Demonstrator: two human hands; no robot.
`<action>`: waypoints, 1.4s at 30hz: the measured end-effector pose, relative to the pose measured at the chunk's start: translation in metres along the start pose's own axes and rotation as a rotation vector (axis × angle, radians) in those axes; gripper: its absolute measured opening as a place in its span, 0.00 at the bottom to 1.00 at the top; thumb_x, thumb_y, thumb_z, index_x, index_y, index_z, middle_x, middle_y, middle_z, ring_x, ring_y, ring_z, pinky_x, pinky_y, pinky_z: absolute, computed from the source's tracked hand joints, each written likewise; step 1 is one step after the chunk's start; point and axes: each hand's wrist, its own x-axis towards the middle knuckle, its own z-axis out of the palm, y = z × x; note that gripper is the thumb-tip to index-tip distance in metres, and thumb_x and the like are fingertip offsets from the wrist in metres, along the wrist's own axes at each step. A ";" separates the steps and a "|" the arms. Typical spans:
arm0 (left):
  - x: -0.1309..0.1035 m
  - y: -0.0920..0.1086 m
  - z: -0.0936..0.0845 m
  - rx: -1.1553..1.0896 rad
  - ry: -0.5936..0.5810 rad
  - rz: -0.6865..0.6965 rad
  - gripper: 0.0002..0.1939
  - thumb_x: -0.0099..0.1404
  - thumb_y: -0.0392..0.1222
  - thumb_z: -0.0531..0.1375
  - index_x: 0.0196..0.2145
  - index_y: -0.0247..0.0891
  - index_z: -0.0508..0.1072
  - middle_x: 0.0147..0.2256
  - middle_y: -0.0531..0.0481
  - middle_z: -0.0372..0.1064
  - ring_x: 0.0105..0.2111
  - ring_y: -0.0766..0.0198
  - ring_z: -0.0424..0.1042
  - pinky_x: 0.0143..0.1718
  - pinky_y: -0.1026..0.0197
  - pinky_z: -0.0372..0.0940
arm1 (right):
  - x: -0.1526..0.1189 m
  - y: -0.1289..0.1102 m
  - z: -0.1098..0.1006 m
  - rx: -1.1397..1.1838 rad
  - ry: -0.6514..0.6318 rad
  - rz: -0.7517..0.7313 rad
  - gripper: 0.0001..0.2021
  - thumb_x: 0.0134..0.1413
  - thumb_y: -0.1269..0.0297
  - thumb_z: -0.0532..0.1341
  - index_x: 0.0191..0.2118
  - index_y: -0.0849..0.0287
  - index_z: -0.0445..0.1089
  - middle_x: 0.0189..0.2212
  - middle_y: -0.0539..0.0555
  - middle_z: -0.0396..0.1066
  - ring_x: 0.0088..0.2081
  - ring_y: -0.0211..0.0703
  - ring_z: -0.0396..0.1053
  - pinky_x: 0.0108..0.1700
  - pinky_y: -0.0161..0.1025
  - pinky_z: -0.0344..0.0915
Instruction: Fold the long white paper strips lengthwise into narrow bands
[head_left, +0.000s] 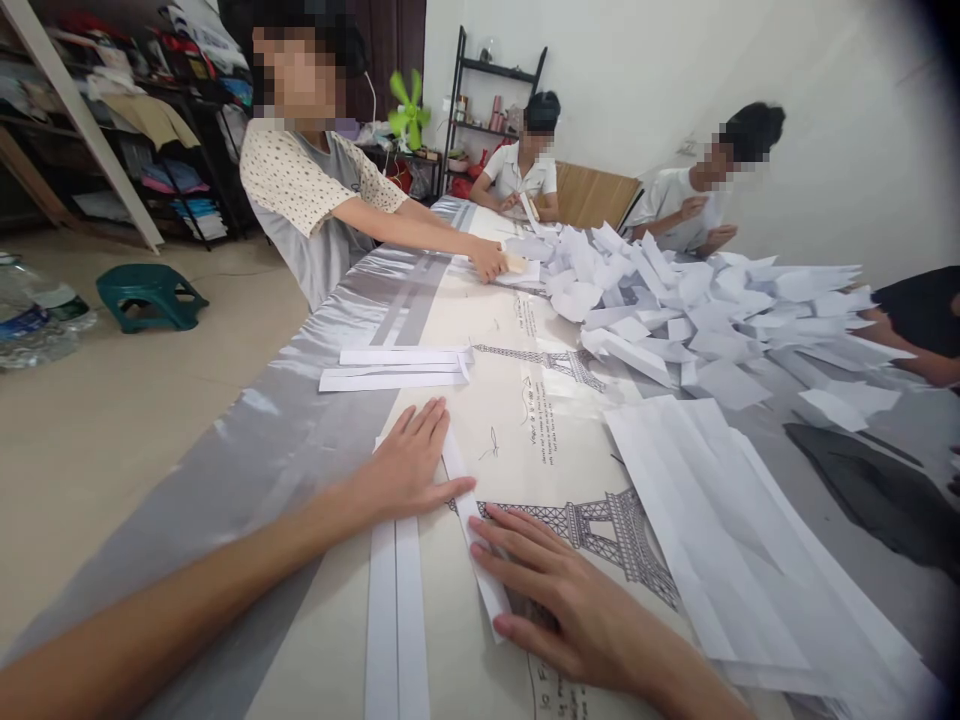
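Under my hands lies a narrow folded strip of white paper [489,585], slanting across the printed tablecloth [450,640]. My left hand [405,460] rests flat on the strip's far part, fingers stretched and thumb reaching across it. Palm down, my right hand [559,590] touches the strip's near part with its fingers spread. Left of that strip, two long white paper strips [397,620] run side by side toward me, their far ends partly under my left hand. Farther off, more folded strips [401,370] lie crosswise on the cloth.
A stack of white paper sheets [720,530] lies at the right. Behind it spreads a big heap of folded paper pieces [675,300]. Several people sit or stand around the table, one person's hand [489,260] pressing paper. A green stool [150,293] stands on the left floor.
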 end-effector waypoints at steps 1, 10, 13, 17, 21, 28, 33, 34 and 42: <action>0.000 0.000 0.000 0.004 -0.005 0.003 0.49 0.71 0.73 0.44 0.69 0.23 0.52 0.70 0.26 0.48 0.72 0.42 0.45 0.70 0.42 0.45 | 0.000 0.000 -0.001 -0.002 0.005 0.003 0.26 0.71 0.56 0.58 0.69 0.58 0.60 0.73 0.56 0.50 0.74 0.53 0.40 0.72 0.57 0.51; 0.002 -0.002 -0.002 -0.009 -0.041 0.000 0.52 0.70 0.74 0.44 0.69 0.22 0.52 0.70 0.26 0.46 0.72 0.42 0.44 0.70 0.41 0.43 | 0.000 0.004 -0.007 0.022 0.006 -0.025 0.23 0.70 0.57 0.60 0.66 0.53 0.65 0.71 0.56 0.54 0.74 0.54 0.44 0.72 0.60 0.52; 0.001 -0.003 0.002 -0.010 -0.020 -0.001 0.52 0.70 0.75 0.44 0.70 0.24 0.51 0.70 0.27 0.46 0.72 0.43 0.44 0.70 0.41 0.42 | 0.000 0.004 -0.007 0.031 0.020 -0.052 0.22 0.69 0.57 0.61 0.65 0.52 0.67 0.71 0.56 0.55 0.73 0.54 0.46 0.72 0.60 0.51; 0.000 -0.003 0.003 -0.016 -0.014 -0.007 0.52 0.69 0.75 0.44 0.71 0.24 0.50 0.70 0.27 0.47 0.72 0.43 0.44 0.70 0.41 0.42 | -0.001 0.007 -0.010 0.072 -0.003 -0.086 0.23 0.67 0.56 0.62 0.65 0.52 0.68 0.71 0.57 0.56 0.72 0.54 0.49 0.72 0.60 0.48; 0.000 -0.003 0.001 -0.023 -0.032 -0.016 0.52 0.69 0.75 0.45 0.70 0.24 0.51 0.71 0.27 0.45 0.72 0.43 0.44 0.71 0.42 0.41 | -0.003 0.009 -0.016 0.107 -0.074 -0.086 0.21 0.67 0.53 0.62 0.62 0.48 0.70 0.72 0.53 0.53 0.73 0.52 0.47 0.72 0.61 0.44; 0.001 -0.002 0.000 -0.008 0.016 -0.025 0.51 0.69 0.76 0.44 0.70 0.27 0.52 0.71 0.29 0.47 0.72 0.42 0.45 0.70 0.39 0.41 | -0.006 0.008 -0.021 0.104 -0.113 -0.079 0.23 0.65 0.48 0.62 0.62 0.47 0.71 0.73 0.52 0.50 0.74 0.53 0.44 0.72 0.62 0.44; -0.004 0.013 -0.001 0.132 0.099 0.055 0.37 0.74 0.65 0.49 0.63 0.27 0.64 0.67 0.29 0.56 0.69 0.41 0.53 0.71 0.41 0.45 | -0.007 0.008 -0.013 0.071 -0.046 -0.096 0.21 0.66 0.52 0.63 0.61 0.47 0.72 0.72 0.52 0.51 0.74 0.55 0.45 0.72 0.62 0.47; -0.005 0.016 -0.001 0.153 0.086 0.082 0.34 0.76 0.60 0.49 0.62 0.26 0.66 0.65 0.29 0.60 0.68 0.42 0.57 0.70 0.44 0.49 | -0.007 0.008 -0.010 0.054 -0.027 -0.093 0.19 0.66 0.54 0.63 0.59 0.47 0.73 0.72 0.51 0.53 0.73 0.54 0.46 0.72 0.61 0.48; -0.010 0.024 0.001 0.113 0.041 0.103 0.37 0.78 0.60 0.43 0.64 0.20 0.61 0.65 0.24 0.59 0.66 0.42 0.60 0.67 0.45 0.55 | -0.003 0.007 0.002 0.113 0.060 -0.092 0.28 0.64 0.55 0.65 0.66 0.59 0.65 0.65 0.59 0.66 0.69 0.49 0.58 0.71 0.53 0.55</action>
